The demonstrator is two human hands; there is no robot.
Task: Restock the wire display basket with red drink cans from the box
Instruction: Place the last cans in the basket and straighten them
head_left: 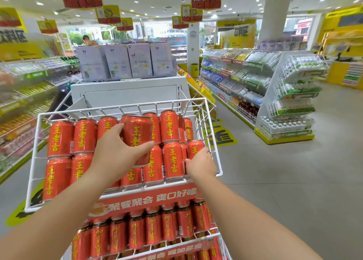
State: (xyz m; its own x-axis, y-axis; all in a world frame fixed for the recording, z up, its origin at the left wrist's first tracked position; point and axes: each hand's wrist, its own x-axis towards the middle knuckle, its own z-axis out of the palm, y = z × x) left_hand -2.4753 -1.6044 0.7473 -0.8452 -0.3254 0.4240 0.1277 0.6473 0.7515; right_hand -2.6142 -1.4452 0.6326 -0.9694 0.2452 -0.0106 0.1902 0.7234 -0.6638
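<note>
Both arms reached forward into a white wire basket point(117, 107) packed with upright red cans point(60, 138). The left hand point(117, 151) gripped a raised can point(137, 134) above the rows. The right hand point(201, 164) curled round a corner can point(196, 148) by the basket's right wall. Lower cans point(155, 226) filled the rack beneath.

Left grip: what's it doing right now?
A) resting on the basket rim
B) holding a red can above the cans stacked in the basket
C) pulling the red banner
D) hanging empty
B: the left grip holds a red can raised over the rows in the wire basket; the right grip holds an end can at the basket's right side.
</note>
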